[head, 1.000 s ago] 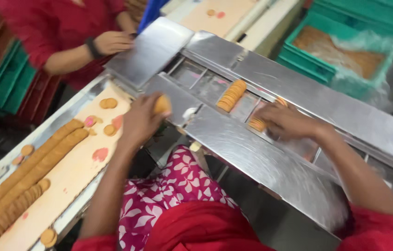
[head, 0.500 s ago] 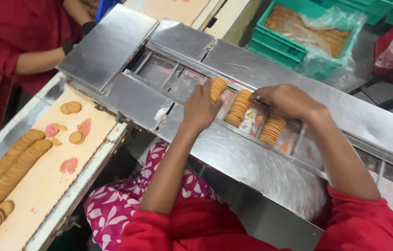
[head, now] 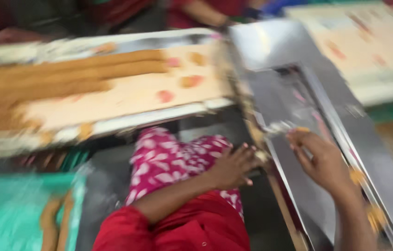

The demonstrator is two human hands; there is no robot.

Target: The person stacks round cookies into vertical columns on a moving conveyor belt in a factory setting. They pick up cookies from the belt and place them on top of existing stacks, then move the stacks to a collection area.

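Biscuits (head: 66,69) lie in long brown rows on the pale tray (head: 131,100), far from both hands. Left hand (head: 233,167) rests open on the metal edge (head: 270,186). Right hand (head: 322,160) curls over the shiny chute (head: 294,93); it is too blurry to tell what it holds.

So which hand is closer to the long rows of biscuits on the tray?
Left. The left hand rests at the metal edge just below the rows of biscuits. The right hand is farther off, over the steel channel.

Motion blur smears the whole view. The long tan rows of biscuits (head: 66,69) on the pale conveyor surface (head: 126,100) run together, single pieces indistinguishable. Whether the right hand (head: 322,160) pinches anything is unclear. A co-worker's red sleeve (head: 191,11) is cut off at the top edge.
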